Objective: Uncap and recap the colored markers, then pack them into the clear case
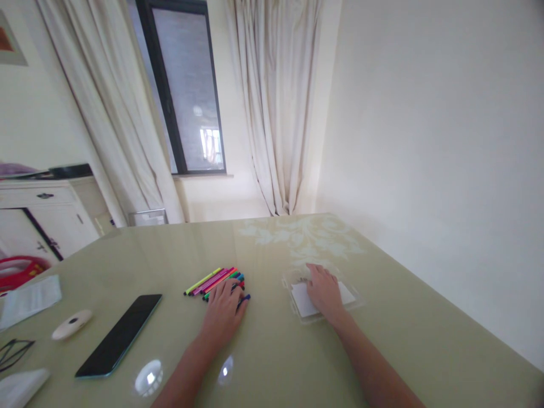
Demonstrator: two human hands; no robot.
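A row of coloured felt-tip pens (211, 281) lies on the table, yellow, pink, orange and green barrels side by side, caps on. My left hand (225, 309) curves over the right part of the pens, its thumb beside a pen with a dark blue end (247, 297). Under the fingers several pens are partly hidden. To the right is a shallow clear plastic case (308, 319) with a white sheet (302, 300) in it. Resting over the case is my right hand (326, 292), index finger stretched forward; its other fingers are partly hidden.
A black-screened phone (121, 334) lies left of my left arm. Farther left are a white oval object (72, 324), a pale folded cloth or mask (32, 302) and dark-framed glasses (15, 352). The table (263, 357) meets a wall on the right.
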